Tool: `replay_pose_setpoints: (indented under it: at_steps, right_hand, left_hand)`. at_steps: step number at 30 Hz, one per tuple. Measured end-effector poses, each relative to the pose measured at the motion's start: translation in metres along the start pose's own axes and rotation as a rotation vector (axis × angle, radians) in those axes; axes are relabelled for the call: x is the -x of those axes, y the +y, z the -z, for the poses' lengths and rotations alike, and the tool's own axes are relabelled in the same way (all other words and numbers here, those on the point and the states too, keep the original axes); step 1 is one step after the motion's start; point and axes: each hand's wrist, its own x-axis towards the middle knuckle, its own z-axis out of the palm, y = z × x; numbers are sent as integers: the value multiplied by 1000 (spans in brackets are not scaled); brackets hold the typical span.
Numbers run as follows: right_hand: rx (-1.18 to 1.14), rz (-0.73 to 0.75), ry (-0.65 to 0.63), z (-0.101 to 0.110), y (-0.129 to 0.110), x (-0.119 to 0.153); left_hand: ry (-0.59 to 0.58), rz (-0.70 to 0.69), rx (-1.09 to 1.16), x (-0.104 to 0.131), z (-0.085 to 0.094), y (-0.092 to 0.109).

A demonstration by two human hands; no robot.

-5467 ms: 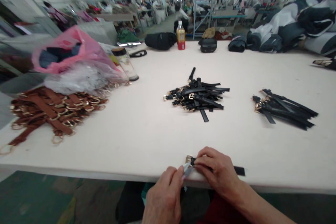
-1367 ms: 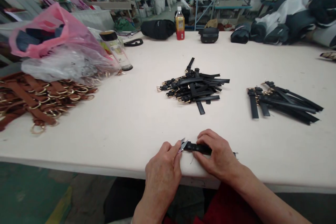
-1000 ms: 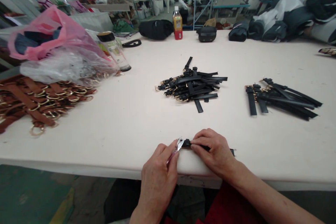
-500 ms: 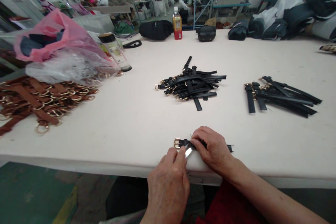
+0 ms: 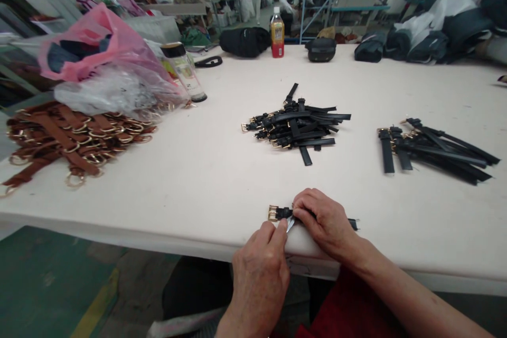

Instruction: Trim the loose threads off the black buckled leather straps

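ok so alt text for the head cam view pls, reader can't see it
At the near edge of a white table, the right hand pins down a black strap with a gold buckle while the left hand holds small metal snips against it. Beyond lie two piles of black straps, and brown ringed straps at left.

Our left hand [image 5: 259, 280] and right hand [image 5: 322, 222] are bare. No sleeves cover our forearms. Something red shows at our lap.
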Motion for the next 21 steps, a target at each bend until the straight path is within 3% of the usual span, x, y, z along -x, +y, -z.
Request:
replay_pose_setpoints:
  at_steps: [8,10,13,15,19,21]
  right_hand:
    - [-229,3,23,8,-1,1]
    - [-211,48,-36,19,-9,6]
    - [-89,112,-232,37,-22,14]
    - [-61,75,-282,43,-27,16]
    - [2,-28,-103,36,-22,7]
    - [84,-31,-106,27,-18,1]
  left_hand:
    - [51,-34,64,11,1,-8]
    - [70,-13,76,14,6,-14]
    - [84,35,76,15,13,-24]
    - [76,59,74,13,15,-27]
    - [43,88,73,9,16,-25]
    - [27,99,75,7,16,-23]
